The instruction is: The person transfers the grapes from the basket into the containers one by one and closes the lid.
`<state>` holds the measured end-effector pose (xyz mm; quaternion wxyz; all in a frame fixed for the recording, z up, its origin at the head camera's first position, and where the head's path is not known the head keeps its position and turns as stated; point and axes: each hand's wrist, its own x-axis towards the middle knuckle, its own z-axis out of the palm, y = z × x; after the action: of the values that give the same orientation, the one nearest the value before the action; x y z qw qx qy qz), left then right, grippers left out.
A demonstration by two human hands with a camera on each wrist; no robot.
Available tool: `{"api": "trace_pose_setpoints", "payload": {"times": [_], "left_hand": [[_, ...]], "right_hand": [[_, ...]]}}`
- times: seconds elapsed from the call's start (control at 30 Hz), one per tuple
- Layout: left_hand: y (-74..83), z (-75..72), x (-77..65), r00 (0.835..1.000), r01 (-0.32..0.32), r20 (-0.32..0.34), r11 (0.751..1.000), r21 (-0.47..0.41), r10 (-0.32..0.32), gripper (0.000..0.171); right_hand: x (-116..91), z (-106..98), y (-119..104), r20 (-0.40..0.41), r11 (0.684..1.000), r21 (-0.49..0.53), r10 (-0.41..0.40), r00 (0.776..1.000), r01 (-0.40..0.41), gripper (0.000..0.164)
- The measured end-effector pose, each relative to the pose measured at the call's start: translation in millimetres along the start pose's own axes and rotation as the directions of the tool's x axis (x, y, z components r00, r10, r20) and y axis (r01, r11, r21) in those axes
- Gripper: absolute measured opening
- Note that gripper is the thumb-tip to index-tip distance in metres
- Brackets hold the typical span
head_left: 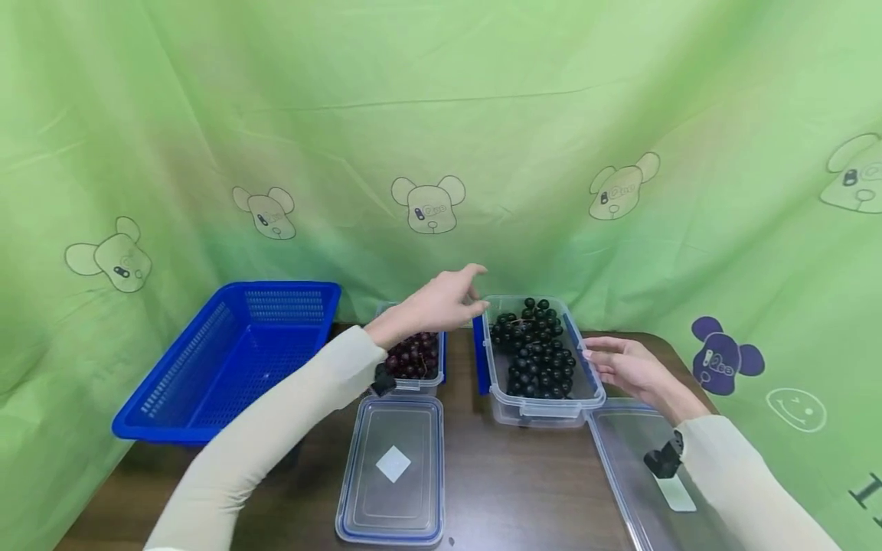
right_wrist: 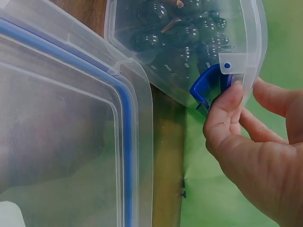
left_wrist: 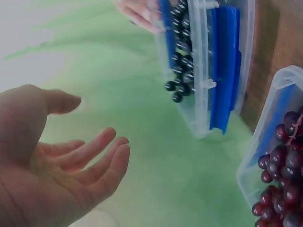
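Note:
A clear plastic container [head_left: 544,411] holds a heap of black grapes [head_left: 540,360]. My right hand [head_left: 630,371] is at its right side; in the right wrist view, the fingers curl at the blue side handle [right_wrist: 208,87] and the thumb lies by the rim. Raised in the air near the container's left rim is my left hand [head_left: 448,300], its fingers loosely bent with nothing in them. A second clear container [left_wrist: 248,175], partly hidden by the left forearm in the head view, holds reddish-purple grapes [head_left: 415,356].
An empty blue plastic basket [head_left: 265,375] stands at the left. A clear lid [head_left: 393,501] with a white label lies at the front of the table [head_left: 506,482]. Another, larger lid [head_left: 630,444] lies under the right forearm. A green curtain [head_left: 537,138] hangs behind the table.

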<state>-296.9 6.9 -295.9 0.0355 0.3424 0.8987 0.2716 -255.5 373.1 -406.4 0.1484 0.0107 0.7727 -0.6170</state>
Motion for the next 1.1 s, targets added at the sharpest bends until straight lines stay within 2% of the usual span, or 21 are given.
{"api": "trace_pose_setpoints", "payload": {"times": [0.1,0.17,0.23,0.3,0.37,0.47,0.6,0.73,0.83,0.93,1.03,1.1], "left_hand": [[-1.0,-11.9,-25.9,0.999,0.013,-0.04,0.998,-0.055,-0.015,0.059],[-2.1,-17.9,-43.6,0.998,0.031,-0.06,0.997,-0.076,-0.036,0.055],[-4.1,-22.7,-60.7,0.995,0.051,-0.075,0.994,-0.094,-0.058,0.05],[-7.0,-26.4,-77.2,0.993,0.07,-0.088,0.992,-0.103,-0.079,0.046],[-11.6,-28.2,-93.0,0.99,0.082,-0.103,0.991,-0.108,-0.093,0.041],[-20.6,-27.2,-116.9,0.985,0.098,-0.128,0.989,-0.111,-0.112,0.034],[-34.0,-18.6,-146.7,0.979,0.132,-0.139,0.984,-0.122,-0.149,0.027],[-44.2,-6.4,-170.6,0.973,0.163,-0.141,0.976,-0.142,-0.183,0.026],[-47.1,4.4,-184.6,0.971,0.18,-0.122,0.964,-0.194,-0.206,0.027],[-46.5,19.3,-197.0,0.975,0.176,-0.103,0.964,-0.2,-0.199,0.029],[-44.6,37.0,-209.7,0.979,0.178,-0.08,0.976,-0.124,-0.189,0.034],[-43.8,48.5,-219.3,0.978,0.206,-0.031,0.977,-0.052,-0.207,0.045]], "right_hand": [[-2.2,0.2,-2.7,-0.023,0.997,-0.071,-0.004,1.0,0.002,0.063],[-6.3,1.7,-7.4,-0.058,0.984,-0.177,-0.014,0.998,0.003,0.061],[-11.7,4.3,-14.6,-0.101,0.955,-0.295,-0.031,0.994,0.0,0.058],[-18.4,8.4,-24.5,-0.141,0.909,-0.418,-0.068,0.988,0.002,0.056],[-25.9,14.2,-34.9,-0.164,0.867,-0.498,-0.114,0.98,0.018,0.055],[-37.3,29.3,-48.7,-0.17,0.815,-0.575,-0.201,0.965,0.069,0.055],[-54.1,58.0,-61.5,-0.135,0.794,-0.592,-0.267,0.954,0.138,0.052],[-67.9,88.0,-68.1,-0.104,0.808,-0.559,-0.292,0.951,0.187,0.054],[-77.0,108.9,-68.5,-0.077,0.846,-0.486,-0.293,0.953,0.221,0.059],[-85.3,127.2,-62.1,-0.015,0.888,-0.385,-0.28,0.96,0.253,0.058],[-90.4,145.4,-50.4,0.098,0.912,-0.296,-0.269,0.958,0.286,0.053],[-90.8,157.4,-42.0,0.191,0.926,-0.25,-0.241,0.952,0.284,0.052]]}}
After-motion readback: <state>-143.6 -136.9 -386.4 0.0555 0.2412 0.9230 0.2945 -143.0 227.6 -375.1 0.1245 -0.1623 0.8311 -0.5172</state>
